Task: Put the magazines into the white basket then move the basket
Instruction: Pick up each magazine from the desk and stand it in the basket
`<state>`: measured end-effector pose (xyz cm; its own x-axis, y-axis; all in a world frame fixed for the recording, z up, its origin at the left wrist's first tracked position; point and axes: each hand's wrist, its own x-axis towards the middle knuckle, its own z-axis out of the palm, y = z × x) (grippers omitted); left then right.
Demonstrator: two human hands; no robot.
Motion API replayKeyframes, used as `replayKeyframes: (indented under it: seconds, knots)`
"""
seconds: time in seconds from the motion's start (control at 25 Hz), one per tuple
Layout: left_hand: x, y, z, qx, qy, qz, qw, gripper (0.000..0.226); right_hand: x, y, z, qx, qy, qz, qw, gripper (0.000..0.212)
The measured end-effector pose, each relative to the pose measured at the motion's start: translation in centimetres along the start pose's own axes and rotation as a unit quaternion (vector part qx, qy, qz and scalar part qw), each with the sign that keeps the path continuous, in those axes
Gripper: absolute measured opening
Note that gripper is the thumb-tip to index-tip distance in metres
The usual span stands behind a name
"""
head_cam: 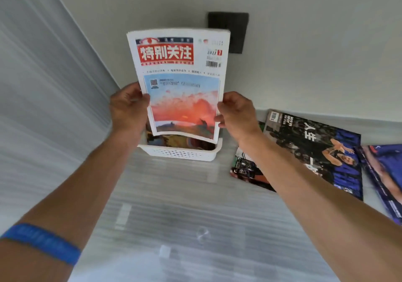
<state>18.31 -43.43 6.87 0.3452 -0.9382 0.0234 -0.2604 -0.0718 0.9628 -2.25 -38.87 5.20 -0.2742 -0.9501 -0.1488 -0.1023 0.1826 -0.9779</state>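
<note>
Magazine upright, long axis vertical, bottom edge just above white basket; pinched by left hand and right hand at either side edge.

I seem to be in a home room: plain white wall with a dark switch plate, pale striped table, scattered magazines.

Person is showing two bare forearms, no sleeves showing. Left arm is wearing a blue band at the frame's 8 o'clock edge. Left hand and right hand are wearing no gloves or rings.
</note>
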Motion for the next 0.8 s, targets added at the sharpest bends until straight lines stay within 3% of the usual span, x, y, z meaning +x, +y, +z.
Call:
replayKeyframes:
  seconds: [0.2,0.36,0.44,0.48,0.52,0.6,0.68,0.72,0.8]
  knots:
    - [2.2,-4.7,-1.3,0.058,0.015,-0.037,0.998,0.025,1.4,3.0,3.7,0.004,-0.037,0.084,0.996,0.013]
    - [2.9,-7.3,-1.5,0.070,0.019,-0.106,0.992,0.023,0.5,4.0,3.4,0.049,0.001,0.056,0.997,0.025]
    - [0.2,-7.3,-0.9,0.120,0.025,-0.030,0.992,0.034,-0.9,5.9,0.4,-0.002,0.038,0.011,0.999,0.031]
    - [-2.0,-7.0,-0.3,0.135,0.016,0.042,0.990,0.036,-1.6,7.4,-1.8,-0.088,0.052,-0.015,0.995,0.036]
    - [-4.4,-6.7,0.5,0.128,-0.008,0.102,0.987,0.038,-2.1,9.0,-4.4,-0.221,0.055,-0.041,0.973,0.046]
    - [-9.0,-6.7,2.7,0.102,-0.094,0.158,0.978,0.040,-3.0,12.7,-9.0,-0.480,-0.002,-0.017,0.877,0.075]
    - [-12.6,-7.8,5.5,0.107,-0.165,0.183,0.963,0.039,-4.6,15.8,-11.8,-0.600,-0.072,0.043,0.795,0.091]
    - [-14.2,-8.3,6.8,0.107,-0.189,0.181,0.959,0.038,-5.8,17.0,-12.5,-0.614,-0.084,0.036,0.784,0.091]
    - [-16.6,-8.6,8.8,0.110,-0.222,0.175,0.953,0.035,-8.9,18.5,-13.1,-0.593,-0.087,-0.016,0.800,0.087]
